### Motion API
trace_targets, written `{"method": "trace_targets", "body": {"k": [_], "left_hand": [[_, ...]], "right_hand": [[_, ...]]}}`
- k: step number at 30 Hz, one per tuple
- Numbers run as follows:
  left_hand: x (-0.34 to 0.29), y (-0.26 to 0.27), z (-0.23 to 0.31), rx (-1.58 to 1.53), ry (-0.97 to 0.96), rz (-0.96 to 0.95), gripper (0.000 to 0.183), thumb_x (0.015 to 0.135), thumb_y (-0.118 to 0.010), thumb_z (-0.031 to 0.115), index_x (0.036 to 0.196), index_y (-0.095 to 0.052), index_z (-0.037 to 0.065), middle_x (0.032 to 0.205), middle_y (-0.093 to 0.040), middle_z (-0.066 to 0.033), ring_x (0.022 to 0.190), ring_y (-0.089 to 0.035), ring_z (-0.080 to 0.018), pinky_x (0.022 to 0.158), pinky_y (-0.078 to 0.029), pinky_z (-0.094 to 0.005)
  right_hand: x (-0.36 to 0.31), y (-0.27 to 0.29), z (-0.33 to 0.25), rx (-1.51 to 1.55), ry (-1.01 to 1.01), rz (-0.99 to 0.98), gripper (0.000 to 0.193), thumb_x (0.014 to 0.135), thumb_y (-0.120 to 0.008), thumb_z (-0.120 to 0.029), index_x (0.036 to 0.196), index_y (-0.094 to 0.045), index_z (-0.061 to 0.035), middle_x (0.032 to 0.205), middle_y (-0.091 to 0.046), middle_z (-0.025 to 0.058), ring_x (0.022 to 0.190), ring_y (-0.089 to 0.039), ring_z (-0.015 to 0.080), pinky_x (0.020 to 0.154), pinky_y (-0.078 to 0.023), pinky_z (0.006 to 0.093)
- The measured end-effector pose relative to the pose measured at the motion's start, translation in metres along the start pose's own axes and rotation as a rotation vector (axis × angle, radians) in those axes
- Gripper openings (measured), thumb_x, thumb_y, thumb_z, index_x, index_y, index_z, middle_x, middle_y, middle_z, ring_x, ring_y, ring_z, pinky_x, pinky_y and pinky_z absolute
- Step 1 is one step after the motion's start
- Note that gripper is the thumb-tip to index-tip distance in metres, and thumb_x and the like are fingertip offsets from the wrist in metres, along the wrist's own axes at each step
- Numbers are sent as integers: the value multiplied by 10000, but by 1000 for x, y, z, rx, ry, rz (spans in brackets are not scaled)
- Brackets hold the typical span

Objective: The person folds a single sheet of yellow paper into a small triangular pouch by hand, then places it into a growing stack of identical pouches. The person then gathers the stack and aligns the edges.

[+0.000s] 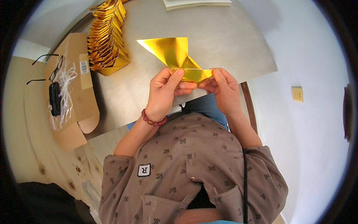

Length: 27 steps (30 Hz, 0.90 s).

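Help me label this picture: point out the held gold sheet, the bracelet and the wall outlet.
Held gold sheet [174, 54], head view: broad upper flap.
Bracelet [150, 122], head view: beads near its middle.
Wall outlet [297, 94], head view: plate centre.

Grey table [238, 44] under folded gold pieces [108, 35], white stack [197, 3].

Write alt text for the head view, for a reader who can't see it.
A person's left hand and right hand hold a partly folded sheet of shiny gold paper above a grey tabletop's near edge. At upper left, a row of folded gold pieces lies beside brown cardboard with clear plastic strips on it.
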State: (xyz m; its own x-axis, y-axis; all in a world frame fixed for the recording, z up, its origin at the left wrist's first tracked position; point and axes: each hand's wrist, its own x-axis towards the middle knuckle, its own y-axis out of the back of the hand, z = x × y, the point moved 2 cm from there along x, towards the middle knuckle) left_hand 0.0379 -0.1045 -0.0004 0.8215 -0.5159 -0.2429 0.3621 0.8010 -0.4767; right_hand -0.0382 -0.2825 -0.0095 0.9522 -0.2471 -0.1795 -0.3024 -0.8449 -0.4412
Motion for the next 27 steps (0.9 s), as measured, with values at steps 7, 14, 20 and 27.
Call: {"method": "trace_targets", "body": {"k": [7,14,20,27], "left_hand": [[-1,-1,3,-22,11,-21,211,1082,-605,252,1063,-665,50,980,-764,-77,827,-777,-160,675,-616,-257],[0,-2,5,-13,16,65,197,1060,-636,278,1082,-697,92,843,-742,-3,602,-659,-73,485,-381,-193],[0,-7,10,37,-72,53,179,1056,-642,282,963,-678,134,740,-667,50,560,-609,-47,477,-348,-190],[2,-8,7,-12,-55,78,203,1054,-658,276,957,-671,98,789,-637,47,527,-530,-39,469,-357,-199]], "right_hand": [[1,-1,5,-111,92,-25,172,1060,-634,-177,1000,-665,-18,975,-706,47,875,-686,124,844,-550,284],[4,3,1,-90,52,-129,160,1064,-609,-144,1119,-675,-10,1062,-739,78,939,-711,153,871,-569,311],[-3,-7,-2,-138,9,-86,170,1018,-699,-167,1093,-706,-14,1024,-743,72,911,-695,127,867,-539,278],[3,-6,-1,-156,8,-76,200,1003,-718,-143,1144,-709,-2,1043,-747,48,930,-697,121,893,-539,283]]}}
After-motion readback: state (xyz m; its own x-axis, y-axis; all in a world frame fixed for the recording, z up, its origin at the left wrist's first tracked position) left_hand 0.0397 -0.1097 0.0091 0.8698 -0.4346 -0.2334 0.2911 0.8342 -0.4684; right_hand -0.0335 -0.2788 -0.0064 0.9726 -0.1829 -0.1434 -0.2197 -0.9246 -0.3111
